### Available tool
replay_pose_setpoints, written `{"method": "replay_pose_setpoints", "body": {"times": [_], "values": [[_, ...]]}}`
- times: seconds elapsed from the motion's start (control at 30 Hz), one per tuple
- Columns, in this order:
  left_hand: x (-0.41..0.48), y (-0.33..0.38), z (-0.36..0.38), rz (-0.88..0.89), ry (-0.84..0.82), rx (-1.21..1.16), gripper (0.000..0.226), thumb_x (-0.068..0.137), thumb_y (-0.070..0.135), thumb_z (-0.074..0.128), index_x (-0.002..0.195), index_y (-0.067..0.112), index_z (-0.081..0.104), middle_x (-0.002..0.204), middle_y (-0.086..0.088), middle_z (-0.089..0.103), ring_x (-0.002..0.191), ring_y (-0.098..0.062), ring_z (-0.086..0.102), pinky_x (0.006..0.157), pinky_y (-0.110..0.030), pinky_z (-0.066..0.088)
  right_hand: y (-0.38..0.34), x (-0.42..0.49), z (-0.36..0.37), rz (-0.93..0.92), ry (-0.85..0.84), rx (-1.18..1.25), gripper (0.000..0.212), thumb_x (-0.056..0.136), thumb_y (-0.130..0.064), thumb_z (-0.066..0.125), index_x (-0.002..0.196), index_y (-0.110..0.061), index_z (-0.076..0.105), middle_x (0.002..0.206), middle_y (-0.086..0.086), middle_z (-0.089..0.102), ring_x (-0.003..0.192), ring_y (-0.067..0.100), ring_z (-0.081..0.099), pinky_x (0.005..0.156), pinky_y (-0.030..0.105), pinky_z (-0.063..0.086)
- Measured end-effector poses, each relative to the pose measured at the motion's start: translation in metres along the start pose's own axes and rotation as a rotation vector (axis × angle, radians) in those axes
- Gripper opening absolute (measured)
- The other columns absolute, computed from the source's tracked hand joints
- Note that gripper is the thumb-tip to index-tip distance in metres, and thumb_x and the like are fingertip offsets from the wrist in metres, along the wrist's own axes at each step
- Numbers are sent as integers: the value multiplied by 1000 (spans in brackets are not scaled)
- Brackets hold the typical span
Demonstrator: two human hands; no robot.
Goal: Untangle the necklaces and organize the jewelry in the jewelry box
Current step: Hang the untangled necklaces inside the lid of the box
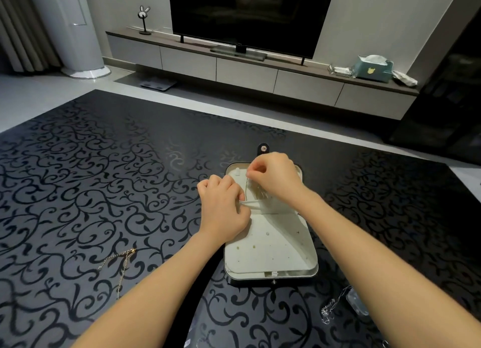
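Note:
A small jewelry box (270, 254) lies open flat on the black patterned table, its cream lining showing. The near half is a panel with small holes and a few studs. My left hand (223, 204) pinches the elastic pocket edge (256, 204) of the far half and pulls it toward me. My right hand (273, 175) hovers over that pocket with thumb and finger pinched on a thin chain (257, 191) that hangs into the pocket. A gold necklace (118, 261) lies loose on the table at the left. A silver chain (331, 308) lies at the right.
A small clear plastic bag (358, 302) sits by the silver chain. The box's snap tab (264, 149) sticks out at its far edge. Beyond the table stand a TV (250, 14) on a low cabinet, a tissue box (374, 67) and a bunny lamp (143, 18).

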State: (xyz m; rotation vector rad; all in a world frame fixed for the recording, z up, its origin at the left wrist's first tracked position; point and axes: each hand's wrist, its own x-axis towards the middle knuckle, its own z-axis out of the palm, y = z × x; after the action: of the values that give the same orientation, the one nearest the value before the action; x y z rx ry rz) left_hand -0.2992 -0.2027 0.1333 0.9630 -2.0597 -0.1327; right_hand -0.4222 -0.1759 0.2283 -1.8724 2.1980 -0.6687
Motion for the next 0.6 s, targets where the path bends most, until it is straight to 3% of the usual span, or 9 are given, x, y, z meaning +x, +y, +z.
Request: {"method": "replay_pose_setpoints", "body": {"times": [0.13, 0.23, 0.3, 0.43, 0.6], "values": [[0, -1, 1, -5, -1, -4, 11, 59, 25, 41, 63, 18, 49, 70, 8, 44, 72, -16, 34, 72, -31, 21, 9, -2, 19, -93, 196, -185, 18, 91, -26, 56, 94, -21, 72, 92, -2, 67, 88, 20, 58, 70, 35, 46], [-1, -1, 2, -3, 0, 1, 8, 55, 18, 51, 63, 17, 50, 70, 8, 43, 72, -17, 35, 71, -32, 20, 9, 0, 29, -175, 405, -268, 8, 81, -21, 67, 75, -19, 72, 70, -2, 65, 67, 22, 58, 50, 26, 36], [0, -1, 2, -6, -7, 4, 10, 53, 16, 54, 62, 16, 51, 70, 7, 44, 71, -19, 36, 72, -33, 22, 8, 3, 33, -189, 464, -350, 9, 72, -22, 72, 63, -22, 70, 57, -6, 61, 55, 19, 55, 45, 20, 28], [0, -2, 2, 3, -7, -1, 9, 56, 20, 46, 63, 15, 51, 70, 6, 45, 71, -19, 36, 72, -32, 22, 9, 3, 37, -216, 519, -402, 11, 69, -24, 71, 60, -19, 67, 54, -5, 59, 51, 19, 52, 45, 21, 28], [-1, -1, 1, 8, -3, -17, 16, 57, 24, 38, 64, 16, 50, 71, 6, 44, 71, -19, 35, 72, -33, 22, 3, 5, 35, -69, 599, -267, 23, 64, -19, 80, 69, -14, 58, 53, -1, 56, 52, 22, 50, 52, 25, 27]]}}
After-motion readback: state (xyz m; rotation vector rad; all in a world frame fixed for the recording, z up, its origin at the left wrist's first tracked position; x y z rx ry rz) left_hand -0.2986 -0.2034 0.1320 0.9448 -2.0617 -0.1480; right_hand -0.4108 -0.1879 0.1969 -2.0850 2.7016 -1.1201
